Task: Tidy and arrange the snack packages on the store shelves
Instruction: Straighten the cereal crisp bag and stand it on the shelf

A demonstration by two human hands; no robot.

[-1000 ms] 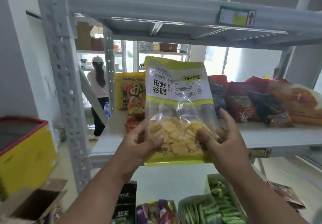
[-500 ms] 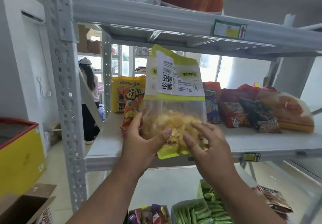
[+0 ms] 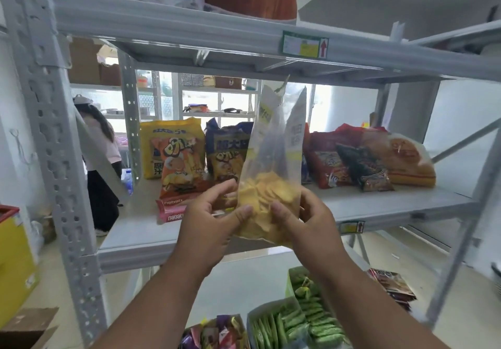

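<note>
Centre of frame: you grip the chip bag (image 3: 271, 175) at its lower end, left hand (image 3: 208, 229) and right hand (image 3: 311, 224) level. Its long axis stands upright, edge toward you, just before the shelf (image 3: 379, 207) gap between the standing packets (image 3: 176, 153) and the red packs (image 3: 330, 156).

both forearms reach forward, the left hand (image 3: 208, 224) and right hand (image 3: 311, 221) side by side, thumbs nearly meeting, fingers curled around the chip bag (image 3: 271, 186) between them.
</note>
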